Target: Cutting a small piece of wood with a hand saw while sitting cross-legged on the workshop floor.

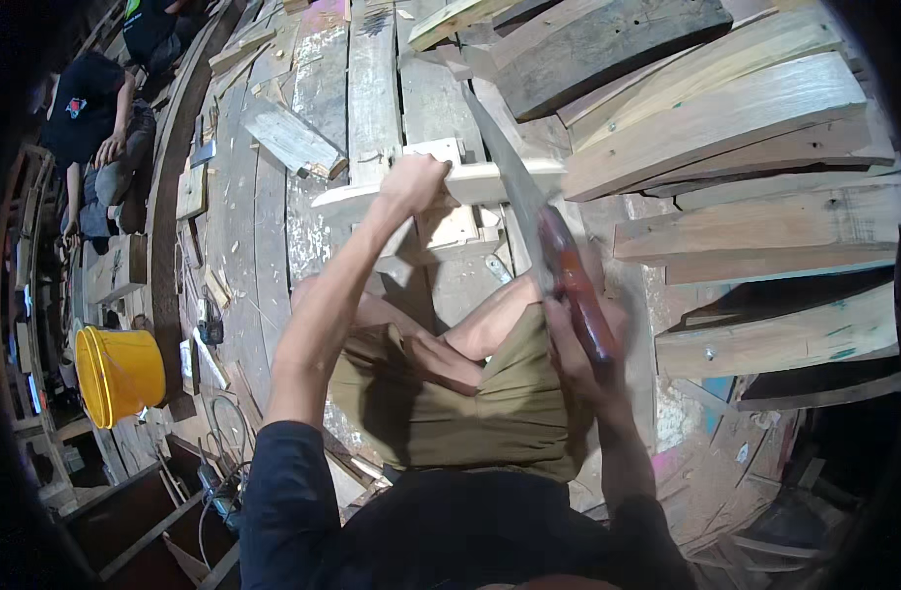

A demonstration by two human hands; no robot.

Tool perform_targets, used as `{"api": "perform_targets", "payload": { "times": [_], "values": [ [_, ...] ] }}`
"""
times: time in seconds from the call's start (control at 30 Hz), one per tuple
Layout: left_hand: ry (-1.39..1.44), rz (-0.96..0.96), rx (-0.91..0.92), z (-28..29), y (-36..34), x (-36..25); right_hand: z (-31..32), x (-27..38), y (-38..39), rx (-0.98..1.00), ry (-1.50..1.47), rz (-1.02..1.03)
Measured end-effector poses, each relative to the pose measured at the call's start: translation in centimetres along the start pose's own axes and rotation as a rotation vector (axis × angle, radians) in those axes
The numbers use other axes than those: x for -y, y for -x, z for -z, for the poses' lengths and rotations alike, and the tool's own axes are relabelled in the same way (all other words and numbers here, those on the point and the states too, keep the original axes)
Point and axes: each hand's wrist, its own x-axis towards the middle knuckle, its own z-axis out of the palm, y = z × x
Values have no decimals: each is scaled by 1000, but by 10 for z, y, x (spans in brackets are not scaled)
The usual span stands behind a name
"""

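Note:
A pale, slightly curved wooden strip (pixel 350 203) lies crosswise in front of me on small wooden blocks (pixel 450 226). My left hand (pixel 416 185) is closed around it, left of its middle. In my right hand (pixel 580 344) is a handsaw (pixel 508 162), gripped by its reddish-brown handle. The saw's blade points away from me and crosses the strip near its right end. Whether the teeth are in the wood, I cannot tell. The right hand is slightly blurred, and the left fingertips are hidden behind the fist.
Several curved timbers (pixel 716 123) are piled along the right side. A loose plank offcut (pixel 293 136) lies on the board floor (pixel 374 88) ahead, left of the strip. Further left stand a yellow bucket (pixel 121 374) and a long beam (pixel 165 197); beyond it sits another person (pixel 91 118).

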Motion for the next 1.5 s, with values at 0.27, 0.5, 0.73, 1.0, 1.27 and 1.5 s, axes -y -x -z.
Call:
{"api": "perform_targets", "payload": {
  "times": [0.27,0.5,0.73,1.0,1.27,1.5],
  "values": [
    [77,-4,45,9,-22,-7,-4,14,-27,-32,-403,-272],
    [-55,-73,-62,-8,-29,-5,3,21,40,-82,-306,-164],
    [-40,-61,8,-4,-31,-29,10,-54,-51,-21,-625,-330],
    [-118,30,-65,-9,-22,13,13,22,61,-23,-83,-103],
    [-42,-137,-2,-13,-7,-25,0,-14,-4,-56,-25,-35],
    [-95,-3,-79,-9,-17,5,-16,22,26,-36,-149,-181]
  ]
}}
